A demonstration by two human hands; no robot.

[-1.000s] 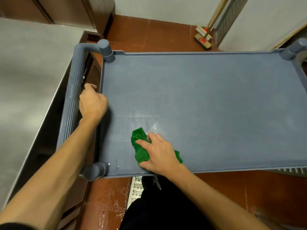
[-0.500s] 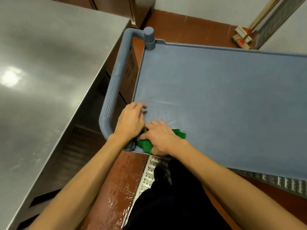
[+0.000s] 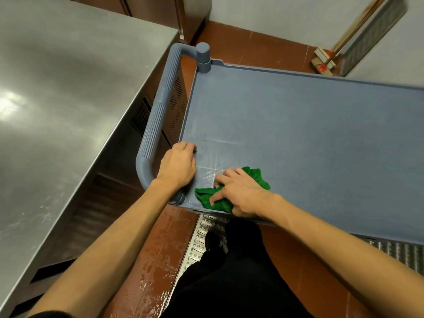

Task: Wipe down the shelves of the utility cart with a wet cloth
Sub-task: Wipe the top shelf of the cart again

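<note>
The grey-blue utility cart's top shelf (image 3: 298, 134) fills the middle and right of the head view. A crumpled green cloth (image 3: 210, 198) lies on the shelf's near left corner. My right hand (image 3: 241, 191) presses down on the cloth with fingers spread over it. Wet streaks shine on the shelf just left of the cloth. My left hand (image 3: 177, 166) grips the shelf's left rim, fingers curled over the edge, beside the ribbed cart handle (image 3: 158, 118).
A stainless steel counter (image 3: 64, 99) stands close on the left of the cart. A metal floor drain grate (image 3: 202, 237) runs under the cart's near edge on wet red tiles. A broom (image 3: 325, 60) leans against the far wall.
My right hand has wiped the cloth toward the near left corner, then slightly right. My left hand slid along the left rim toward me. The view has swung left.
</note>
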